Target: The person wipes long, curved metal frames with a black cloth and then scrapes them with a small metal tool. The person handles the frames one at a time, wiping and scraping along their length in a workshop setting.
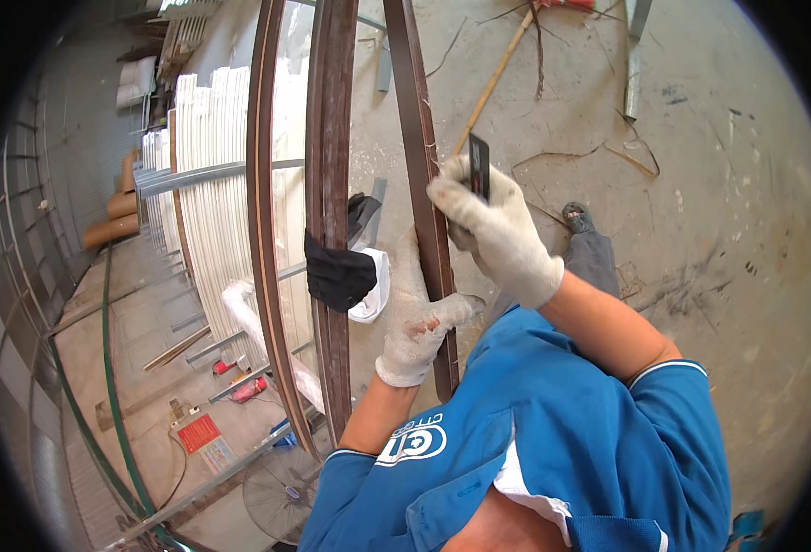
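We log a brown strip (424,156), upright, top cut off, foot hidden by our left hand (419,322) clasping it; right hand (493,230) grips a half-hidden dark blade (479,166).

Bright even daylight washed the concrete floor (728,230), white slats (212,184) glared near overexposed, shadows stayed soft, fisheye bent the brown strips (332,184), black vignette ringed edges, focus held sharp.
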The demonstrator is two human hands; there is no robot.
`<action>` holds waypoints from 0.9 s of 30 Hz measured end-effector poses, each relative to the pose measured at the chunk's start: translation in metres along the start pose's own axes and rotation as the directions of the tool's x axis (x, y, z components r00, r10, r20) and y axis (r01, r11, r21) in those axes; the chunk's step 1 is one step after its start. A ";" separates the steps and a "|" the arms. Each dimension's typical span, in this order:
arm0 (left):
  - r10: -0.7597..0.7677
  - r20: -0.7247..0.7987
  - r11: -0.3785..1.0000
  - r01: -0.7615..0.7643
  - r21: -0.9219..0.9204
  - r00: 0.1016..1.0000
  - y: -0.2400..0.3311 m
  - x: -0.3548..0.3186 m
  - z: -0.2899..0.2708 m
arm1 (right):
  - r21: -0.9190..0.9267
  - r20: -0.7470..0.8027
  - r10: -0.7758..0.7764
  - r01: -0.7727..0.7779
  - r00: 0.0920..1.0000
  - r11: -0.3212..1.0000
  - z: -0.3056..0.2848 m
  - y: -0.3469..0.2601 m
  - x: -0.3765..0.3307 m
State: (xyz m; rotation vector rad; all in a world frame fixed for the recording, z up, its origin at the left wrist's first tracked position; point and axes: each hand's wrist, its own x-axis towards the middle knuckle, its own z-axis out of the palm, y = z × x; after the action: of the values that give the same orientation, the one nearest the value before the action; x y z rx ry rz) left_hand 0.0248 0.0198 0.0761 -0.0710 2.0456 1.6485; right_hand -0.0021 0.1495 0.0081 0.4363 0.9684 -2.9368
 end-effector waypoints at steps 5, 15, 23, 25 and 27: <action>0.147 0.019 0.989 -0.147 0.006 0.989 -0.010 -0.001 -0.001 | -0.188 -0.070 -0.274 0.257 0.959 0.948 -0.001 -0.015 0.052; -0.011 0.047 0.999 0.013 -0.031 0.999 -0.004 -0.003 -0.006 | -0.128 -0.035 0.005 -0.010 0.999 0.992 0.000 0.000 -0.002; 0.033 0.065 0.992 -0.041 0.121 0.997 -0.003 -0.008 -0.010 | -0.342 -0.102 -0.496 0.438 0.862 0.831 0.000 -0.015 0.108; 0.043 0.074 0.988 -0.054 0.142 0.996 -0.003 -0.005 -0.011 | -0.260 -0.100 -0.464 0.427 0.880 0.866 0.002 -0.017 0.096; 0.056 0.081 0.983 -0.069 0.167 0.995 -0.003 0.001 -0.012 | -0.190 -0.059 -0.302 0.286 0.951 0.939 0.005 -0.011 0.053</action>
State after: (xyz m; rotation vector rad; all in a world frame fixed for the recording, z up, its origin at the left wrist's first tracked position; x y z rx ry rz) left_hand 0.0207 0.0083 0.0747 0.1151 2.1403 1.4825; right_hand -0.0552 0.1586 0.0042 0.4516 1.4124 -3.0679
